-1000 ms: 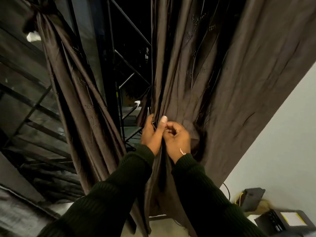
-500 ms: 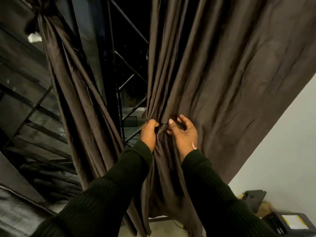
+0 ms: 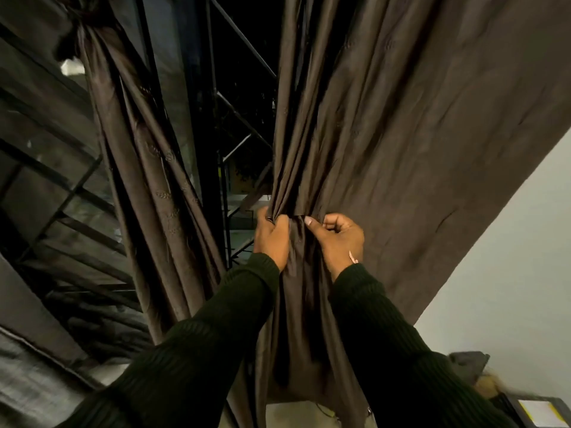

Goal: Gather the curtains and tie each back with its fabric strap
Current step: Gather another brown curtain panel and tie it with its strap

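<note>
Both hands pinch a narrow dark brown fabric strap point(image 3: 297, 218) across the gathered dark brown satin curtain point(image 3: 386, 125), left hand point(image 3: 272, 237) and right hand point(image 3: 338, 239) curled tight; a slackened pinch likely lets the slippery pleats spill free.

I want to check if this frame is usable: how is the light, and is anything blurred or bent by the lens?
Head view: dim light, with the window black; both hands and the right curtain they grip look fairly sharp; the left curtain and wall lean from wide-angle distortion; the bottom-right corner is smeared.
</note>
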